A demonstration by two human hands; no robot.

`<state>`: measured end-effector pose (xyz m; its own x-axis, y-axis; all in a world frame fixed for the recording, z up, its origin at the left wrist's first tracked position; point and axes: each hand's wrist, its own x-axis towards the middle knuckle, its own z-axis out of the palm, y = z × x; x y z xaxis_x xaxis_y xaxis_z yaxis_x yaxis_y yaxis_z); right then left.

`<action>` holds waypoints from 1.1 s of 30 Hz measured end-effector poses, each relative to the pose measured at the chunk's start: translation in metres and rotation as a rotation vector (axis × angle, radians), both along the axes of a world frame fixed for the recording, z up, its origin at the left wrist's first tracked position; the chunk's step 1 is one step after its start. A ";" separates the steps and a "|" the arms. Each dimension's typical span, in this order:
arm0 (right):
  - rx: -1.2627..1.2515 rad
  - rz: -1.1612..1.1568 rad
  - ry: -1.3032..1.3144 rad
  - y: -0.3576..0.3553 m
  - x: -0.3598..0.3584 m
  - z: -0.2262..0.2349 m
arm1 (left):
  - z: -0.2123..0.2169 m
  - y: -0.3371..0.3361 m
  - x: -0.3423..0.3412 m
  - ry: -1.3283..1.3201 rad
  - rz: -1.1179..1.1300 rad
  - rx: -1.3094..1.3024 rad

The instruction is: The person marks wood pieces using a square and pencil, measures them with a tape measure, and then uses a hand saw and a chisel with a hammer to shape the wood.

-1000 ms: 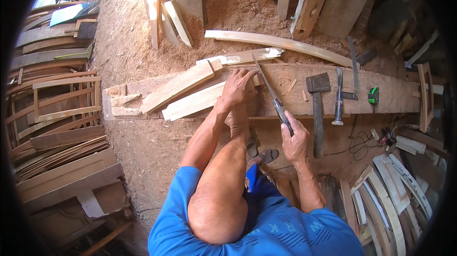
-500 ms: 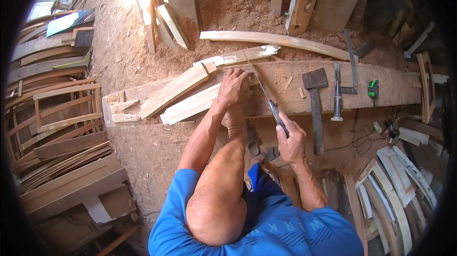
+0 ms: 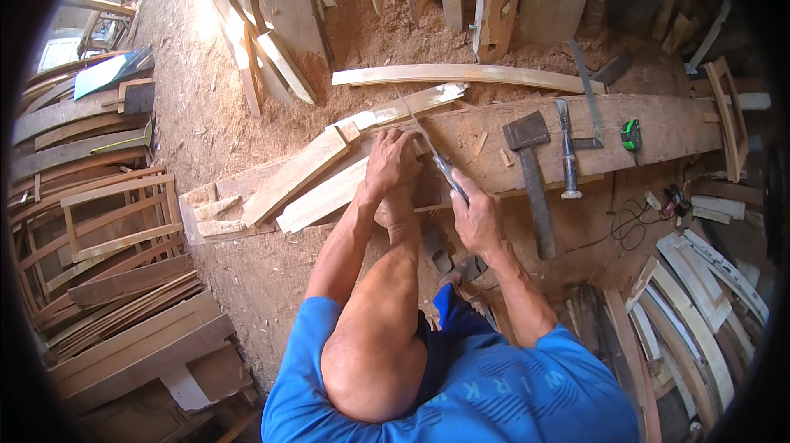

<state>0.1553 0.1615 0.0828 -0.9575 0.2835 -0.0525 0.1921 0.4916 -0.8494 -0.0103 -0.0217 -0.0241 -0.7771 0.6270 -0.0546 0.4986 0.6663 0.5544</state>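
Observation:
My left hand presses flat on a pale wooden plank that lies on the long timber workbench. My right hand grips the handle of a hand saw, whose thin blade runs up and to the left across the plank beside my left fingers. My raised bare knee sits below the hands, and my foot rests against the bench under the left hand.
On the bench to the right lie a hatchet, a hammer, a metal square and a green tape measure. A curved slat lies behind. Chair frames stack at left, curved pieces at right; sawdust covers the floor.
My right hand with the saw has shifted slightly down and back along the cut; the left hand stays pressed on the plank. The view has tilted a little.

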 end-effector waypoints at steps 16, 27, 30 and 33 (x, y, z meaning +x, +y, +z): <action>-0.039 0.036 -0.110 -0.008 0.055 0.029 | -0.010 -0.018 -0.001 -0.110 0.056 0.011; -0.032 0.012 0.027 -0.018 -0.016 -0.012 | -0.019 -0.015 0.000 0.074 -0.002 0.096; -0.092 -0.030 -0.186 -0.018 0.053 0.017 | -0.011 -0.020 0.003 0.100 0.003 0.091; -0.001 -0.026 -0.015 -0.025 0.037 0.006 | -0.002 -0.023 0.001 0.044 -0.014 0.049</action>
<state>0.1922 0.1363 0.0892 -0.9490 0.3082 -0.0669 0.2173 0.4852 -0.8470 -0.0095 -0.0452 -0.0261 -0.7692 0.6390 0.0107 0.5326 0.6316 0.5634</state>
